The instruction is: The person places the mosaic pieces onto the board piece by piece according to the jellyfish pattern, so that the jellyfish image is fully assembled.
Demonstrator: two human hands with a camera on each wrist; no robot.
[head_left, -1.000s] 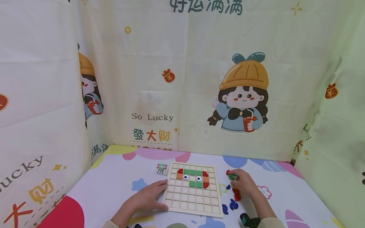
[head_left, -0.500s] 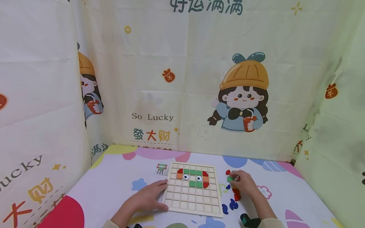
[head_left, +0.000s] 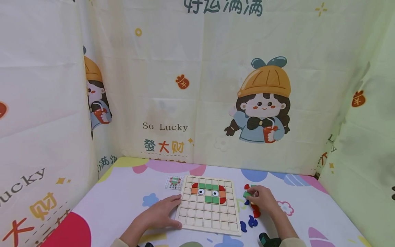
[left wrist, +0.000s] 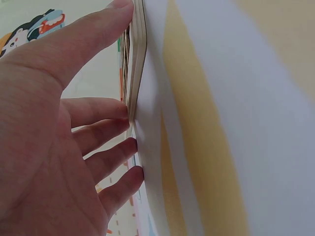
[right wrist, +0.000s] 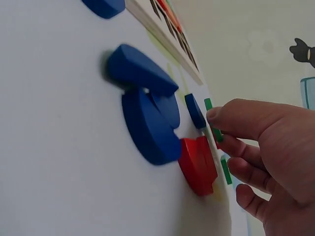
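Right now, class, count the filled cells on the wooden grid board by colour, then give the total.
Red cells: 3
Orange cells: 2
Green cells: 5
White eye cells: 2
Total filled on the wooden board: 12

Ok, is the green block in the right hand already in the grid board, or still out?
Out. The right hand pinches the green block over the table, beside the grid board.
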